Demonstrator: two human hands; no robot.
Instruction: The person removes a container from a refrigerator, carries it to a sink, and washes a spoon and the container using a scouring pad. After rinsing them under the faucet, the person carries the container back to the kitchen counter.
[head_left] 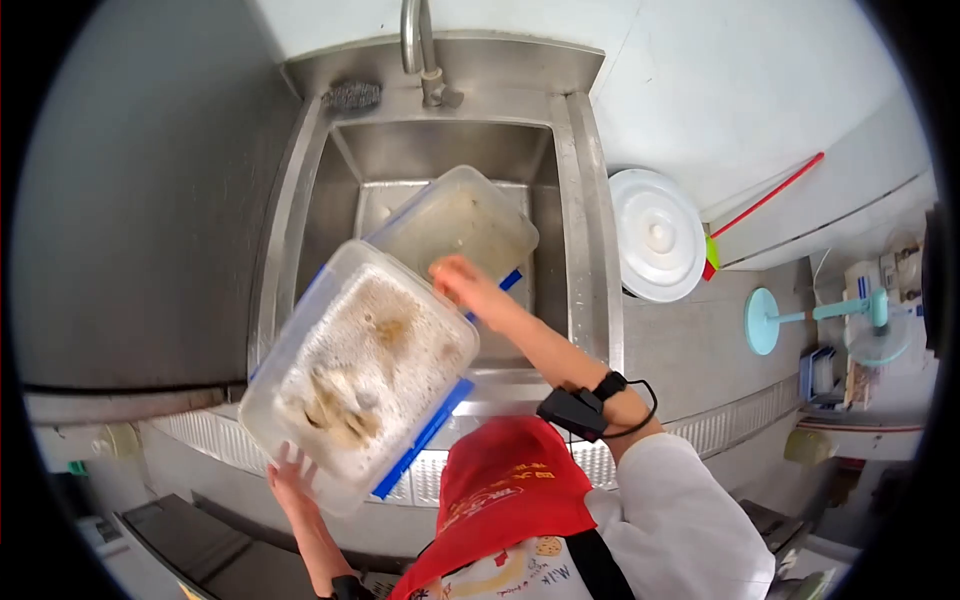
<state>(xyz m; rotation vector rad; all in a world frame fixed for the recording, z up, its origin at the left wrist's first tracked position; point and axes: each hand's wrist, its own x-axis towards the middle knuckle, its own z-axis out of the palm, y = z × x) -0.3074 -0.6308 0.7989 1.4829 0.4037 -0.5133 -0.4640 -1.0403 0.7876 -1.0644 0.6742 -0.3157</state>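
A clear plastic storage box [410, 410] with blue side latches is held at an angle over the near left edge of the sink. Foamy water with brownish patches fills it, and a pale, brownish clump [330, 410] lies in the foam. My left hand [290, 480] grips the box's near left corner, fingers against its wall. My right hand [465, 285] is closed at the far right rim, its fingertips partly hidden and slightly blurred. Beyond it, a second clear box [460, 225] with cloudy liquid sits in the sink basin [435, 150].
A faucet [430, 60] rises behind the basin, with a steel scouring pad [352, 95] on the ledge to its left. Right of the sink stands a container with a white lid [657, 235]. A red-handled tool [770, 195] leans by the wall near a turquoise fan [870, 310].
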